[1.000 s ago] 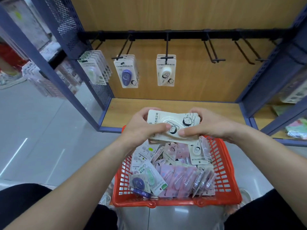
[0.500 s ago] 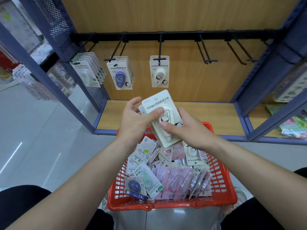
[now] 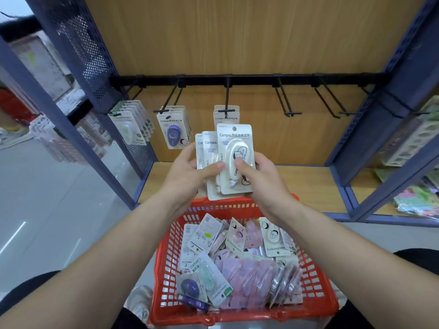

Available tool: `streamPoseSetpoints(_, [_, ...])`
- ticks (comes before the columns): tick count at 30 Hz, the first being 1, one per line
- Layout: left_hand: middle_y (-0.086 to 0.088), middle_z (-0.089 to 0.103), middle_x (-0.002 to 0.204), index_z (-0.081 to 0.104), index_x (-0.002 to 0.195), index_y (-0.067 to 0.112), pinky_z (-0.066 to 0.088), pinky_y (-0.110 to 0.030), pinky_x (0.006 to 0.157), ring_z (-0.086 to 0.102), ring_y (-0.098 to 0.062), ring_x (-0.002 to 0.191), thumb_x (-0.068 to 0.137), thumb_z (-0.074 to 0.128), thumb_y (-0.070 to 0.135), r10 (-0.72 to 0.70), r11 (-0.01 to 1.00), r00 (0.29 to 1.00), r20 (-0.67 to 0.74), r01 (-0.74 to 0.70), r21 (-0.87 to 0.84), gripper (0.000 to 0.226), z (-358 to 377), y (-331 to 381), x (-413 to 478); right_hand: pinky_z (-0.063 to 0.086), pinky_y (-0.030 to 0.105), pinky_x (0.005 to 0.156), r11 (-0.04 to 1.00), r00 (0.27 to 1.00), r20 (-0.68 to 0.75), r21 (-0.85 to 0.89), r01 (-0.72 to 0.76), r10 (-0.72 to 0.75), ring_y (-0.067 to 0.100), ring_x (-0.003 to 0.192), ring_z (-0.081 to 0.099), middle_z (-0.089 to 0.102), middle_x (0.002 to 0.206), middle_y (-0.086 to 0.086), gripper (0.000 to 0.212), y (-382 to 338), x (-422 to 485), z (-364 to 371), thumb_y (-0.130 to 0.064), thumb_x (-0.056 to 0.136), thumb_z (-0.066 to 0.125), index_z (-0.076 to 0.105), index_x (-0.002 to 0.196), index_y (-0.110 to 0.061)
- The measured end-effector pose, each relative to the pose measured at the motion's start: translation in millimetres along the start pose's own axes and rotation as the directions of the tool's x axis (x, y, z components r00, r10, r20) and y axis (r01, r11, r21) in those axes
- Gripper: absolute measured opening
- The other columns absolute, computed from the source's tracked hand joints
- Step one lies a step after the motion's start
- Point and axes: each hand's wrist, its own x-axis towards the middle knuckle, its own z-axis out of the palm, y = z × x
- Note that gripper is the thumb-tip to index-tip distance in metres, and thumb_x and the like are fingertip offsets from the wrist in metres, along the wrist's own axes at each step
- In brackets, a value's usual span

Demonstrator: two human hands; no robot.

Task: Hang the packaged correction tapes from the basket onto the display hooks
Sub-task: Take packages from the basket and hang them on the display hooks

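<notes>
- Head view, far left: green packs [image 3: 128, 129] hang in a row on the first hook, close to the perforated blue side panel [image 3: 90, 58].
- Next along the black rail [image 3: 249, 79], purple packs [image 3: 173, 132] hang on the second hook.
- Hung white packs [image 3: 226, 113] sit on the middle hook, their lower part hidden behind what the hands hold.
- Left hand [image 3: 190, 172] grips the fanned packs [image 3: 234, 138] at their left edge, thumb pressed on the front, fingers curled round behind.
- These three or so white correction tape packs are held upright above the basket, in front of the wooden shelf [image 3: 304, 184] and just below the middle hook.
- Right hand [image 3: 263, 184] pinches the front pack, thumb flat on its clear bubble; its fingers are hidden behind the cards.
- Two more hooks [image 3: 288, 104] jut from the rail further right.
- Below, the red basket [image 3: 166, 269] holds a loose heap of pink, white, green and purple packs.
</notes>
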Motion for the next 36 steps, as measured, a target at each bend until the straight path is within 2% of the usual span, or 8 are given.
streamPoseSetpoints(5, [-0.007,0.077,0.114,0.053,0.140,0.019,0.056,-0.060,0.094,0.075,-0.031,0.102,0.081,0.082,0.006,-0.026,0.993,0.998,-0.052,0.032,0.110,0.068,-24,16,18,0.059,0.051,0.090,0.994,0.993,0.048,0.011,-0.105,0.105,0.027,0.098,0.073,0.073,0.110,0.007,0.020,-14,27,-10,-0.016,0.099,0.063,0.061,0.119,-0.014])
streamPoseSetpoints(13, [0.001,0.078,0.111,0.057,0.132,0.015,0.061,-0.048,0.088,0.076,-0.019,0.098,0.082,0.083,0.007,-0.011,0.980,0.986,-0.166,0.044,0.194,0.057,-56,0,48,0.058,0.039,0.086,0.924,1.000,-0.016,-0.381,0.003,-0.010,0.018,0.099,0.073,0.077,0.105,-0.006,0.012,-9,96,-26,-0.021,0.096,0.069,0.065,0.107,-0.021])
streamPoseSetpoints(20, [0.001,0.078,0.111,0.058,0.129,0.016,0.052,-0.023,0.047,0.077,-0.017,0.088,0.085,0.080,0.005,0.028,0.979,0.987,-0.159,0.005,0.205,0.051,-61,-1,75,0.060,0.041,0.084,0.950,0.997,-0.065,-0.311,0.022,-0.044,0.019,0.095,0.074,0.076,0.103,-0.004,0.013,6,135,-17,-0.025,0.097,0.068,0.062,0.109,-0.022])
streamPoseSetpoints(25, [0.005,0.077,0.112,0.056,0.132,0.018,0.061,-0.028,0.062,0.076,-0.013,0.097,0.084,0.081,0.005,0.032,0.973,0.989,-0.145,0.002,0.232,0.056,-62,-6,85,0.062,0.049,0.083,0.944,0.995,-0.097,-0.330,-0.013,-0.020,0.022,0.094,0.074,0.073,0.111,0.000,0.022,16,150,-12,-0.034,0.096,0.067,0.059,0.114,-0.026])
streamPoseSetpoints(29, [0.009,0.077,0.113,0.056,0.132,0.020,0.062,-0.025,0.067,0.075,-0.010,0.098,0.083,0.082,0.008,0.047,0.969,0.991,-0.127,-0.014,0.245,0.057,-58,-5,89,0.047,0.042,0.102,0.754,0.947,-0.281,-0.653,-0.072,-0.153,0.023,0.120,0.056,0.059,0.128,-0.001,0.053,12,154,-14,-0.045,0.092,0.068,0.050,0.136,-0.022])
streamPoseSetpoints(31, [0.007,0.077,0.114,0.055,0.134,0.018,0.064,-0.034,0.073,0.076,-0.013,0.098,0.082,0.083,0.008,0.044,0.972,0.992,-0.120,-0.015,0.234,0.060,-55,-6,90,0.047,0.034,0.089,0.786,0.960,-0.225,-0.618,-0.006,-0.170,0.018,0.109,0.059,0.063,0.118,-0.003,0.032,3,141,-12,-0.040,0.096,0.065,0.059,0.121,-0.023])
streamPoseSetpoints(33, [0.007,0.077,0.113,0.055,0.133,0.017,0.062,-0.035,0.070,0.076,-0.014,0.098,0.082,0.083,0.009,0.051,0.972,0.992,-0.114,-0.024,0.232,0.059,-49,-7,91,0.050,0.033,0.079,0.911,0.999,-0.031,-0.412,0.013,-0.028,0.015,0.092,0.066,0.071,0.105,0.002,0.014,1,124,-5,-0.034,0.099,0.061,0.063,0.106,-0.022])
streamPoseSetpoints(36, [0.005,0.078,0.111,0.057,0.131,0.015,0.055,-0.023,0.054,0.076,-0.014,0.092,0.083,0.082,0.008,0.066,0.978,0.993,-0.098,-0.045,0.205,0.054,-38,-7,93,0.058,0.038,0.076,0.959,0.979,0.174,-0.278,-0.056,0.107,0.016,0.084,0.073,0.075,0.105,0.008,0.019,4,106,2,-0.030,0.099,0.064,0.059,0.111,-0.017])
